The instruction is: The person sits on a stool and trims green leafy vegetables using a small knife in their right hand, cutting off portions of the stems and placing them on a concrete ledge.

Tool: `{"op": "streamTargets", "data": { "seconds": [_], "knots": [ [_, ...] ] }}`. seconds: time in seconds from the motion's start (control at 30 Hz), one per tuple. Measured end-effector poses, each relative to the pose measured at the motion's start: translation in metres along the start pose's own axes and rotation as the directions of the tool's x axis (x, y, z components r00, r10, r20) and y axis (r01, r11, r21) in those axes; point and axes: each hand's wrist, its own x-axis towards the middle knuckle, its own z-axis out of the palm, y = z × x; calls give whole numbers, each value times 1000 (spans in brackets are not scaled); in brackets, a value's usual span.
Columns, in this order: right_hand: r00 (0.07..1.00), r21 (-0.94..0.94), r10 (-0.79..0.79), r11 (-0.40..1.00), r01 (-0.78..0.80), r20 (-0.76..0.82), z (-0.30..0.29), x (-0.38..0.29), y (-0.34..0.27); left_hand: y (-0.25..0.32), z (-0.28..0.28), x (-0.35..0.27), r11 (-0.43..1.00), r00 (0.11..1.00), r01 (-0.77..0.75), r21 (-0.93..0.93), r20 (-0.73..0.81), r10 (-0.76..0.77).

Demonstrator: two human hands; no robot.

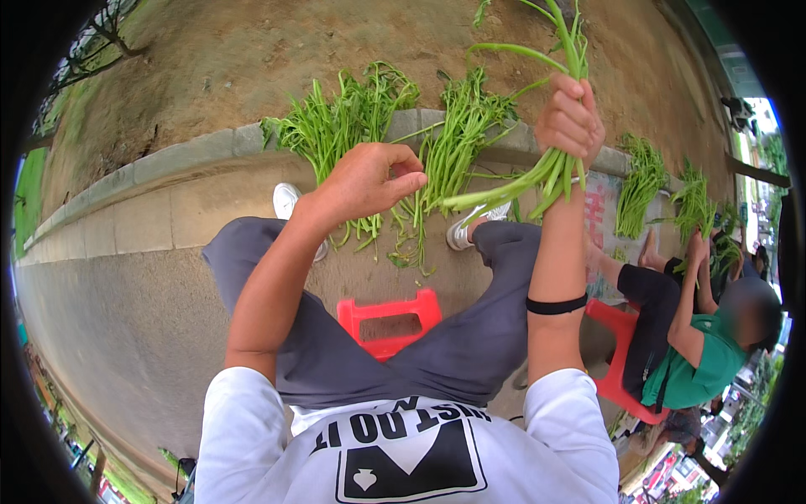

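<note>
My right hand (570,120) is raised at the upper right, closed around a bunch of long green leafy stems (548,176). The thick cut ends point down and left, while the tops run past the picture's upper edge. Thumb and fingertips nearly touching, my left hand (374,179) hovers in the middle with no stem visible in it. Beyond it, a pile of the same greens (340,120) lies across the stone curb. Another pile (456,138) rests on the curb between my two hands.
A red plastic stool (390,318) shows between my thighs. Bare soil (252,63) lies beyond the stone curb (189,148). At the right, a person in a green shirt (711,353) sits on a red stool (614,327), handling greens, with more bundles (641,189) along the curb.
</note>
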Motion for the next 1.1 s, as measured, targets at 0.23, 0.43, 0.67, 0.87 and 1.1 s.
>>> {"op": "streamTargets", "data": {
  "seconds": [0.23,0.43,0.67,0.87,1.1],
  "knots": [
    [983,-244,181,952,-186,-41,0,-2,27,6,-8,-1,990,986,18,-143,-162,-41],
    [964,-316,241,911,-265,-113,1,-6,41,-1,-20,2,941,920,-62,-333,-384,-75],
    [939,-386,291,857,-341,-184,-1,-8,43,9,-35,2,894,811,-146,-423,-570,-136],
    [920,-376,334,841,-390,-207,-3,-6,50,10,-33,1,902,716,-242,-358,-694,-83],
    [901,-367,330,830,-419,-283,-2,-5,58,9,-34,7,814,707,-257,-522,-675,-210]
  ]
}}
